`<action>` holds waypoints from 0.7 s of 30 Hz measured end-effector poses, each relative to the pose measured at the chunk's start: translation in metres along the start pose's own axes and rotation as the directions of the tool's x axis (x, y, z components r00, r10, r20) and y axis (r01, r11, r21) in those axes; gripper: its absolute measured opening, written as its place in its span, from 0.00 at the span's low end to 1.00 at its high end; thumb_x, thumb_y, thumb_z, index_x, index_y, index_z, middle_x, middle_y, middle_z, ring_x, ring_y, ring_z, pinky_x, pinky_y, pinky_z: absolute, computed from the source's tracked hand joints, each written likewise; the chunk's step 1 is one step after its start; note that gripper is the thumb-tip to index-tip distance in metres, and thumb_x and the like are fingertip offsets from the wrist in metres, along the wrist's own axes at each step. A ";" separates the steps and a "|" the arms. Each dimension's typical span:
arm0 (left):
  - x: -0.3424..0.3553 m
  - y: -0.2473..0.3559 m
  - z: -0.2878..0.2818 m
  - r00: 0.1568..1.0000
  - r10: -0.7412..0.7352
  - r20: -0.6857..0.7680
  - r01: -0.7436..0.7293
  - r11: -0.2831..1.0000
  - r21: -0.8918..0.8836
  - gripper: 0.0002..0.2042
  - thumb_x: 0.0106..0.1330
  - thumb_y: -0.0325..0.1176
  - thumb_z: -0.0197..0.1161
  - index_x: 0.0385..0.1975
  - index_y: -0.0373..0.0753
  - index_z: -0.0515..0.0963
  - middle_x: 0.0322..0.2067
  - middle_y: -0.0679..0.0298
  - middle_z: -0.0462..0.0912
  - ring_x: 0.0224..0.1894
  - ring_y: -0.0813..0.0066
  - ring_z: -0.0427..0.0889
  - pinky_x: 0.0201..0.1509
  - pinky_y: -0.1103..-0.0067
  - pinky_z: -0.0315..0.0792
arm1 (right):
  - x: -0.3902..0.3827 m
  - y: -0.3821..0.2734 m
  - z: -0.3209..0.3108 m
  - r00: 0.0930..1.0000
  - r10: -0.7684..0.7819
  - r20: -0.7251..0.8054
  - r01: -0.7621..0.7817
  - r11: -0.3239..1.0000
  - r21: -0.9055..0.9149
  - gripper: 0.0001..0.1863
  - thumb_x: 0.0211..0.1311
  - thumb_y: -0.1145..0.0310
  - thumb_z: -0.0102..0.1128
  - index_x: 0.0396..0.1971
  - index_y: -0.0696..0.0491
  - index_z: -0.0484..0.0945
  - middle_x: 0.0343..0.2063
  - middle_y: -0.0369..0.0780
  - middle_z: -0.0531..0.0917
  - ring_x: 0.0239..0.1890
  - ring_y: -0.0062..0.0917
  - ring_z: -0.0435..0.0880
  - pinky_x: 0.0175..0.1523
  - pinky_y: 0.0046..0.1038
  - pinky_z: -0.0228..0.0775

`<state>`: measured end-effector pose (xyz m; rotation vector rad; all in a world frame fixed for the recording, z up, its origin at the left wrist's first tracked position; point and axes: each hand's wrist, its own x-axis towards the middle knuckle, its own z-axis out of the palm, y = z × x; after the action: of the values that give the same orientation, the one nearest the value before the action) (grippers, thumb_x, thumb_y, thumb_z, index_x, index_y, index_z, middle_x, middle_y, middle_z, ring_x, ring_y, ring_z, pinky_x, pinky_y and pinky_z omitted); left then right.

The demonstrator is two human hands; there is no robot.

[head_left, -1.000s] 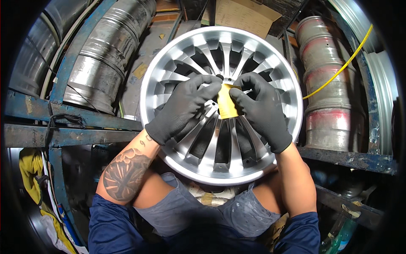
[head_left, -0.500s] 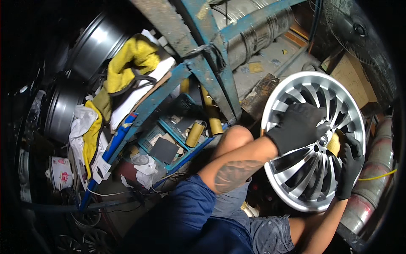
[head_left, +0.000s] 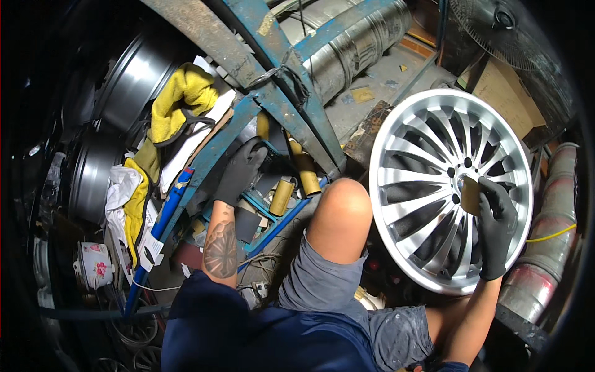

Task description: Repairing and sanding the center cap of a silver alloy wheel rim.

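Leftmost, the left hand [head_left: 243, 170] hangs loosely curled at the teal basket [head_left: 273, 157], which seems placed for easy reach beside the yellow roll [head_left: 282, 198] — its palm is turned away, so I can't say whether it grips anything. Rightward, the silver wheel [head_left: 421, 178] leans with its support hidden, while the right hand [head_left: 494, 214] pinches a yellowish sheet [head_left: 470, 197] over the hub, presumably to keep it in place — contact there is unclear.

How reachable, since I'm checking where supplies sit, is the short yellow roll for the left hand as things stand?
Probably yes: the left hand is close by, and the short yellow roll is in plain view, with nothing visible lying over it.
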<state>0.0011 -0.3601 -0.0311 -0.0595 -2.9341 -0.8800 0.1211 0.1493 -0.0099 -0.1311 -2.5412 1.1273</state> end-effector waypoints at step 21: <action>-0.023 0.304 0.170 0.789 0.531 0.308 -0.038 0.542 -0.839 0.10 0.64 0.34 0.71 0.38 0.34 0.84 0.33 0.64 0.86 0.36 0.84 0.81 0.43 0.82 0.76 | 0.002 -0.009 -0.020 0.980 0.182 0.079 -0.198 0.899 0.391 0.11 0.55 0.78 0.65 0.40 0.60 0.86 0.39 0.40 0.87 0.43 0.23 0.84 0.52 0.24 0.74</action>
<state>0.0316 -0.0129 -0.0083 -0.9923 -2.4323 -2.3530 0.1271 0.1573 0.0092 -0.2583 -2.3109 1.7143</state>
